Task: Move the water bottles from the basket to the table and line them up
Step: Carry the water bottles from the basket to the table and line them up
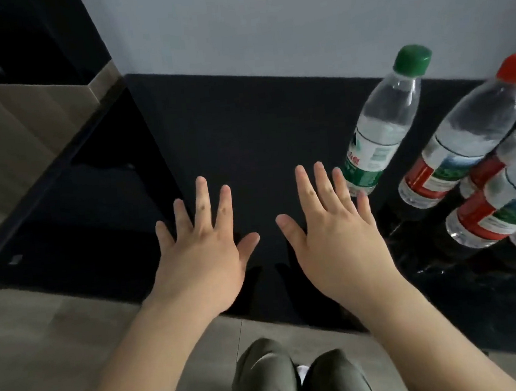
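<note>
Both my hands hover flat over the black table [244, 127], fingers spread and holding nothing. My left hand [202, 251] is at the centre, my right hand [330, 235] just beside it. A clear bottle with a green cap and green label [380, 133] stands upright on the table right of my right hand, close to its little finger. Further right stands a red-capped bottle with a red label [465, 140], and several more red-labelled bottles [504, 209] crowd the right edge, partly cut off. No basket is in view.
A grey wall [265, 21] backs the table. To the left is a lower dark shelf [78, 212] and wood-grain floor [8, 131]. My knees in olive trousers [299, 380] are below the table's front edge.
</note>
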The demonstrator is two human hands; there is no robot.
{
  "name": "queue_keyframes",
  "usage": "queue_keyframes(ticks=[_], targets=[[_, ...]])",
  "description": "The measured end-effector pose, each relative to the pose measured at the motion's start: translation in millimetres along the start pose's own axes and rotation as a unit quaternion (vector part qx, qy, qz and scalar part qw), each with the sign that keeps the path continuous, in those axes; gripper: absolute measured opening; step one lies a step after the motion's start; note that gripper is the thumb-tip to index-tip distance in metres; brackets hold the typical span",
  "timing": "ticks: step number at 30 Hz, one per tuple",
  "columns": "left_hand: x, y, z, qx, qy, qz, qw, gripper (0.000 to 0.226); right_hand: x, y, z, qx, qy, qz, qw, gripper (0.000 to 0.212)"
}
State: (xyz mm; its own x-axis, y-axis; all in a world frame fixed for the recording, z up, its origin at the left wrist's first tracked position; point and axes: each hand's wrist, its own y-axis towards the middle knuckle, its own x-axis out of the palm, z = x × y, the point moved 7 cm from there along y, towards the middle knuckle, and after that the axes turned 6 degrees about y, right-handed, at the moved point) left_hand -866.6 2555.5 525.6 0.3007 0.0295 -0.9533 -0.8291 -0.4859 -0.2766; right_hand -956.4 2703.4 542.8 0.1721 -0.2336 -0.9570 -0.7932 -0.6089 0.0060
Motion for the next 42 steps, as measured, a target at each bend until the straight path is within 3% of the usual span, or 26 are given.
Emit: queue_keyframes(ticks=[7,13,20,27,33,42], targets=[[-145.6,-35.6,-45.6,-0.044,-0.017,-0.038,0.998,0.082,-132.3,33.6,-68.1,-0.063,0.017,-0.054,0.996,0.075],[-236.4,-98.5,-98.5,-0.115,-0.033,-0.006,0.993,0.082,-218.6,34.7,-147.5,-0.164,-0.003,-0.107,0.981,0.075],[-212.3,-194.4,-165.1,-0.285,-0.091,-0.069,0.952,0.077,-214.4,21.6,-241.8,-0.293,-0.003,-0.157,0.943,0.074],[-186.4,-261.7,-219.4,-0.378,-0.132,-0.068,0.914,0.079,-200.2,-10.7,-337.4,-0.405,0.008,-0.173,0.898,0.073],[-151.1,-295.3,-283.6,-0.416,-0.18,-0.077,0.888,0.079,-171.0,-27.5,-412.6,-0.446,-0.007,-0.183,0.876,0.073],[-110.1,-336.6,-438.8,-0.445,-0.182,-0.076,0.873,0.08,-99.2,-40.8,-568.5,-0.459,-0.017,-0.187,0.869,0.073]])
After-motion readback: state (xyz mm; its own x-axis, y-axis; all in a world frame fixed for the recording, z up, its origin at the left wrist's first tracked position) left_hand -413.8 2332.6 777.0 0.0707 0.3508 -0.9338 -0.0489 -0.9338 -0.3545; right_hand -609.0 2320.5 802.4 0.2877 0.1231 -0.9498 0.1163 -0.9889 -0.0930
